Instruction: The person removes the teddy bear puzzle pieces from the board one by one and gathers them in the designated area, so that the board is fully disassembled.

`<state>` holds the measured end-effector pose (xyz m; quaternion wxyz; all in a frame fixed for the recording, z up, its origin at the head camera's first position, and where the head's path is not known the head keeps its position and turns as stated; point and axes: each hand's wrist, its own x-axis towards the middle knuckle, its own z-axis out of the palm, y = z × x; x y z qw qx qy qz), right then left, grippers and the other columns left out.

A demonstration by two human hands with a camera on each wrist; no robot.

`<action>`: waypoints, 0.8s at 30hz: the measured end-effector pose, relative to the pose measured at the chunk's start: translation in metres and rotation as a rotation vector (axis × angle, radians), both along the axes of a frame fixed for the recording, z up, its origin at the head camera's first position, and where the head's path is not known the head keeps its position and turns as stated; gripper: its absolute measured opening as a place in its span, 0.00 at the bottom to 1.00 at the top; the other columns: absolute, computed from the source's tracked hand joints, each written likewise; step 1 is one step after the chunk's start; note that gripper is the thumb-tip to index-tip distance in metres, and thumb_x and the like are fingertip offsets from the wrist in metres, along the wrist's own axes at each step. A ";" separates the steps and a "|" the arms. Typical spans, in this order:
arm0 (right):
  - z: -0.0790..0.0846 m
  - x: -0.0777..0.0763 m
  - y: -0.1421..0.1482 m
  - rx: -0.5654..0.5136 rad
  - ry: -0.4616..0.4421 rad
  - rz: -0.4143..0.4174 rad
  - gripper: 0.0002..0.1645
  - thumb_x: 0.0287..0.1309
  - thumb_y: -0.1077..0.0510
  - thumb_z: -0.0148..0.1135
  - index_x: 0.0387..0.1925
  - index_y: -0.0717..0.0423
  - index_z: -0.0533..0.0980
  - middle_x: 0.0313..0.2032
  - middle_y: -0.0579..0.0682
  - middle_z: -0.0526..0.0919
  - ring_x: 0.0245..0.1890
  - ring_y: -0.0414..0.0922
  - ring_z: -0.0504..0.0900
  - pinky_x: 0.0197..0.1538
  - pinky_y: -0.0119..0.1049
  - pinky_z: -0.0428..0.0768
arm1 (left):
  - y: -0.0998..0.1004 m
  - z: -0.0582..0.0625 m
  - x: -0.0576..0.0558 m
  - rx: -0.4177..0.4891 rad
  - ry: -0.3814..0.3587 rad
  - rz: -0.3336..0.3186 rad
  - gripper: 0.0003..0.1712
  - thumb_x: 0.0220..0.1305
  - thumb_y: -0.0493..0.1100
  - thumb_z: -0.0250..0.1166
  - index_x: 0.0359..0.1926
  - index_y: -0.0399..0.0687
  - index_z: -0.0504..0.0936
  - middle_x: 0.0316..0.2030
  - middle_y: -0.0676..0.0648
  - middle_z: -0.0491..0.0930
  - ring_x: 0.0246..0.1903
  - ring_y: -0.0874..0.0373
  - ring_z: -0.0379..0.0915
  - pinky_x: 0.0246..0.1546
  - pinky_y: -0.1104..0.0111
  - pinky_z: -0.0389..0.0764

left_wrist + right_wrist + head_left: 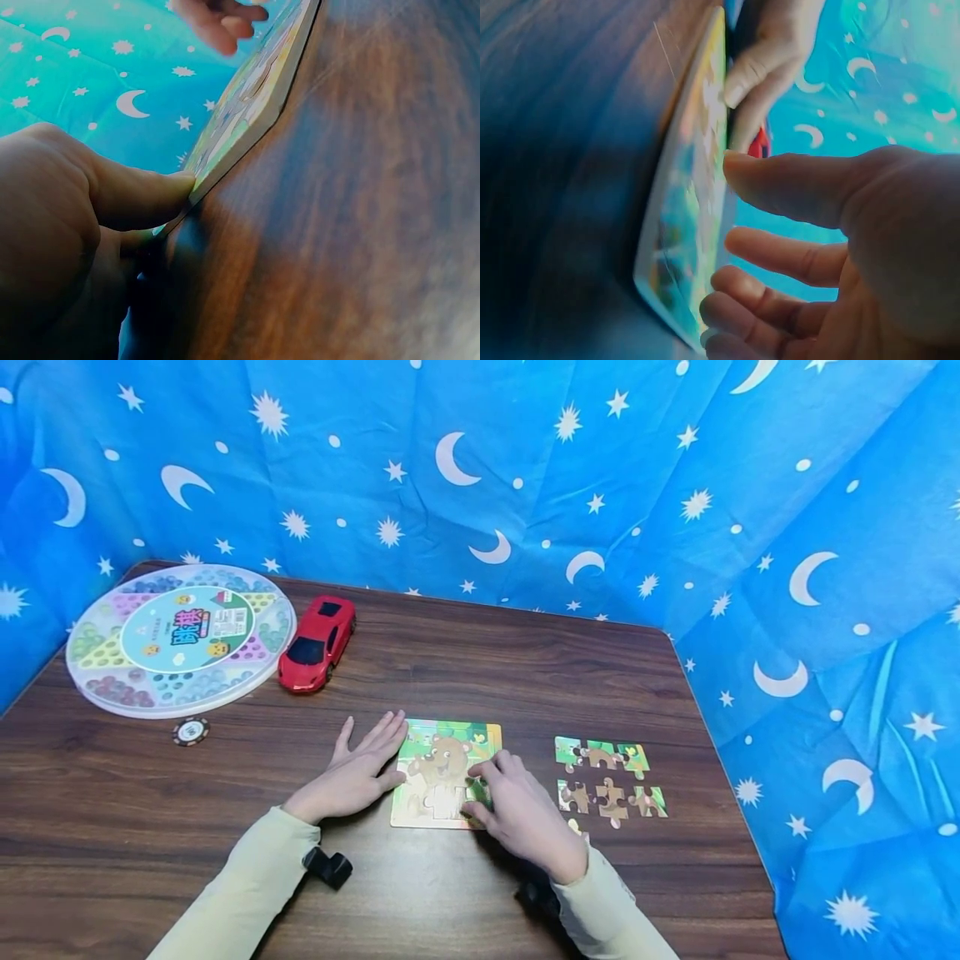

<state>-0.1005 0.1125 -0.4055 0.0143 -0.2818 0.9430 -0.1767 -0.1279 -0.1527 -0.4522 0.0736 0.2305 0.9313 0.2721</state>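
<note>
A jigsaw puzzle board (447, 752) with a bear picture lies flat on the table. At its left edge my left hand (352, 777) rests with straight, spread fingers. The left wrist view shows that thumb (150, 196) touching the edge of the board (259, 112). Over the board's right side hovers my right hand (517, 806); in the right wrist view its thumb (787, 184) and bent fingers (780, 259) stand apart, with nothing between them. Its fingertips are close to the board (697, 172), and the hand hides the lower right corner from the head view.
Right of the board lie loose puzzle pieces (611, 797) in rows, some partly behind the right wrist. A red toy car (318, 643), a round Chinese checkers set (180, 639) and a poker chip (191, 732) are at the left. A blue star-patterned cloth (510, 468) hangs behind the table.
</note>
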 end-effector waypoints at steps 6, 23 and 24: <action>-0.007 -0.005 -0.010 0.038 0.046 0.078 0.18 0.54 0.49 0.71 0.44 0.53 0.80 0.37 0.46 0.72 0.39 0.47 0.72 0.39 0.41 0.75 | 0.001 0.000 0.000 -0.007 -0.003 0.004 0.43 0.69 0.51 0.59 0.75 0.37 0.50 0.76 0.42 0.43 0.75 0.47 0.34 0.65 0.41 0.21; -0.004 -0.013 -0.025 0.047 0.012 0.124 0.16 0.46 0.52 0.77 0.36 0.51 0.80 0.30 0.42 0.72 0.31 0.41 0.73 0.33 0.34 0.75 | 0.000 -0.001 -0.001 0.007 0.001 0.003 0.43 0.69 0.52 0.58 0.74 0.37 0.50 0.76 0.42 0.43 0.75 0.47 0.35 0.65 0.40 0.21; -0.004 -0.014 -0.025 0.049 0.009 0.123 0.17 0.45 0.52 0.77 0.36 0.50 0.80 0.30 0.41 0.72 0.30 0.41 0.73 0.33 0.34 0.75 | 0.000 -0.001 -0.001 0.008 -0.002 0.003 0.43 0.69 0.52 0.58 0.74 0.37 0.50 0.76 0.42 0.43 0.75 0.47 0.35 0.65 0.40 0.21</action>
